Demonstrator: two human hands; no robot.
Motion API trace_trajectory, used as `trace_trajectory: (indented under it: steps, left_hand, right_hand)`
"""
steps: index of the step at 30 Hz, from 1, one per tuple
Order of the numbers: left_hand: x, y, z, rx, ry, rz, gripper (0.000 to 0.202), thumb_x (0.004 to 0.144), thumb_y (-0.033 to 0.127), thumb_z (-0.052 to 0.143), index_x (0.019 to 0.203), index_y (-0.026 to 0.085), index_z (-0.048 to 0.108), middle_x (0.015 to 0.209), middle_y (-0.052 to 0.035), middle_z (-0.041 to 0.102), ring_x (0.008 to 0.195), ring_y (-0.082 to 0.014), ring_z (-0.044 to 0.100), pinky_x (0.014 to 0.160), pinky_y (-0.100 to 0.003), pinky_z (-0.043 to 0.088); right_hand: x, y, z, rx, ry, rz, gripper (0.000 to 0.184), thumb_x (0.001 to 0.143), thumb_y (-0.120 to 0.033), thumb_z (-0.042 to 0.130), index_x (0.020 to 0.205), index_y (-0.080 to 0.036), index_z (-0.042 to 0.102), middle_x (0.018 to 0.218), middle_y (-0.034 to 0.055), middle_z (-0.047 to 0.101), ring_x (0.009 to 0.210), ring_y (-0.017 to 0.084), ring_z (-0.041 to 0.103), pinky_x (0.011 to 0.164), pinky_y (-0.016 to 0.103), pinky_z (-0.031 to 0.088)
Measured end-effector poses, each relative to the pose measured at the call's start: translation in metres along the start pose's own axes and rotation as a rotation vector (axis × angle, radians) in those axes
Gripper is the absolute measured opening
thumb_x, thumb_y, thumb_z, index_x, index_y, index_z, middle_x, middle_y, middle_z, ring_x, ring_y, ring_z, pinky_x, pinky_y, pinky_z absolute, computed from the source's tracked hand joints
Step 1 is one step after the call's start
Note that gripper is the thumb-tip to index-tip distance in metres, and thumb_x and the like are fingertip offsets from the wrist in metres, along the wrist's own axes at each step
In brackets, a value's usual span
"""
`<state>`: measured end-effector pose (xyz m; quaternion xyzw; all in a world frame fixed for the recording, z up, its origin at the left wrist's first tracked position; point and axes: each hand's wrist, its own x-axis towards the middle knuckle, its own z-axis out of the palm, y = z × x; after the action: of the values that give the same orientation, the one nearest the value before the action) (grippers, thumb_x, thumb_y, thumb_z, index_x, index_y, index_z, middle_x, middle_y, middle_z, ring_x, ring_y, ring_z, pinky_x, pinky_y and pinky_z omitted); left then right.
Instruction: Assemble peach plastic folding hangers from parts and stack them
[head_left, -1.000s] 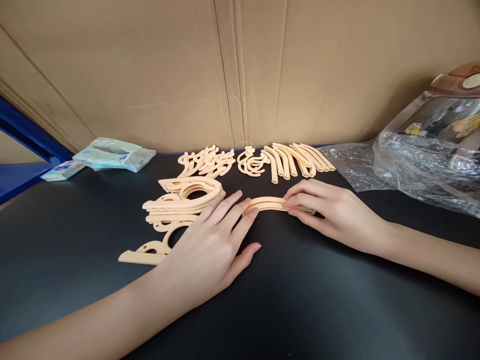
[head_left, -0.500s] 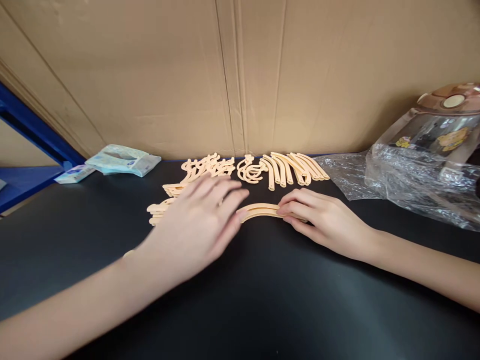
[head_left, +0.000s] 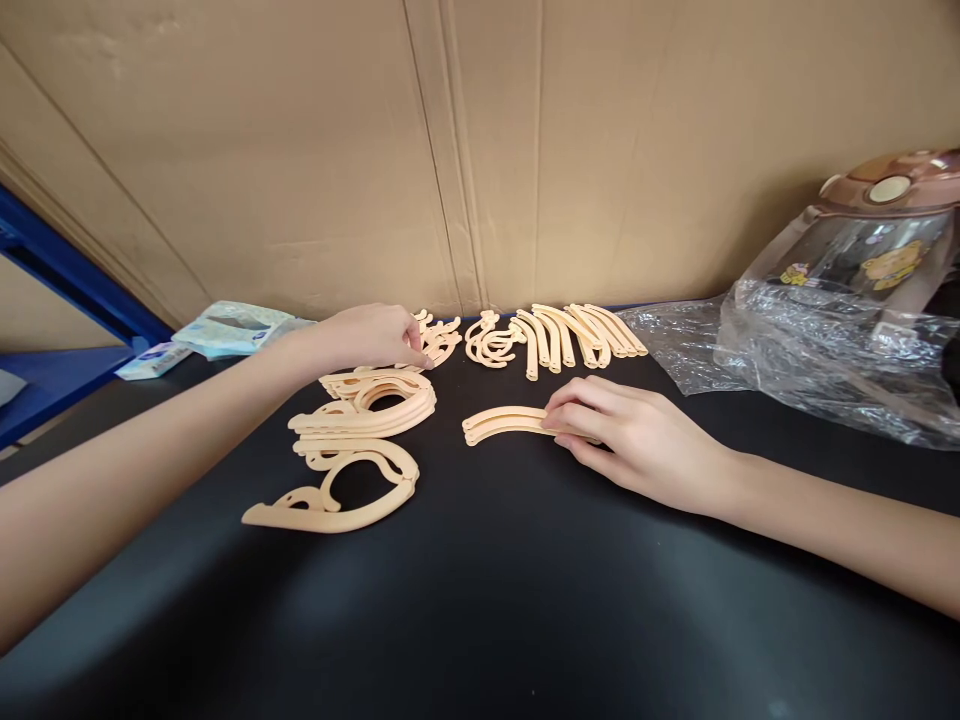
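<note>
My right fingers (head_left: 581, 415) are clamped together on a pair of curved strips (head_left: 495, 414) by their right end — a hold that probably stops the two slipping apart on the black desk (head_left: 480, 620). The strips lie in front of me, left ends bare. My left fingers (head_left: 416, 350) curl at the small pieces (head_left: 441, 348) along the back; whether they grip one, I can't tell. Next come a hook cluster (head_left: 489, 319) and a row of bent arms (head_left: 532, 355) — sorted by shape, I'd judge, so each kind is easy to find. The looped frames (head_left: 352, 422) lie gathered at left, likely out of my way. Blue marks on the tissue packet (head_left: 217, 325) are too small to read; the bottle (head_left: 885, 240), behind clear plastic (head_left: 795, 350), shows a cartoon bear but no legible words.
</note>
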<state>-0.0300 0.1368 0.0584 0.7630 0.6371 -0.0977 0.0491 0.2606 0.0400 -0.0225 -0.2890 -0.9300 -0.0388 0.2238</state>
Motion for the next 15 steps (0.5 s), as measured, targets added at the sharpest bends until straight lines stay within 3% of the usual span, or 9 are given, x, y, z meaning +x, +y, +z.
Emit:
trace_trajectory:
  steps: [7,11,15]
  left_hand:
    - [0.0081,-0.0041,0.0025,-0.134,-0.072,0.05,0.031,0.061,0.051,0.064,0.061,0.021,0.059,0.059,-0.0008,0.053,0.058,-0.0172,0.046,0.054,-0.028,0.029]
    - [0.0108,-0.0038,0.004,-0.185,-0.067,0.06,0.03,0.059,0.05,0.065,0.056,0.02,0.059,0.06,-0.0009,0.052,0.059,-0.0168,0.045,0.055,-0.028,0.029]
    - [0.01,-0.0055,0.0025,-0.243,0.015,0.061,0.029,0.059,0.048,0.067,0.062,0.019,0.068,0.061,-0.0022,0.056,0.061,-0.0184,0.049,0.056,-0.028,0.032]
  right_hand:
    - [0.0002,0.0001,-0.0013,-0.001,-0.006,0.005,0.02,0.099,-0.02,0.043,0.1,-0.018,0.062,0.104,0.0078,0.065,0.09,0.018,0.063,0.078,0.032,0.053]
    - [0.0007,-0.0001,-0.0007,0.006,-0.011,0.009,0.019,0.099,-0.02,0.044,0.101,-0.019,0.062,0.104,0.0077,0.064,0.09,0.018,0.063,0.078,0.032,0.052]
    - [0.0005,0.0003,-0.0006,0.016,-0.016,0.011,0.019,0.099,-0.02,0.044,0.102,-0.018,0.062,0.105,0.0078,0.064,0.09,0.018,0.062,0.078,0.032,0.052]
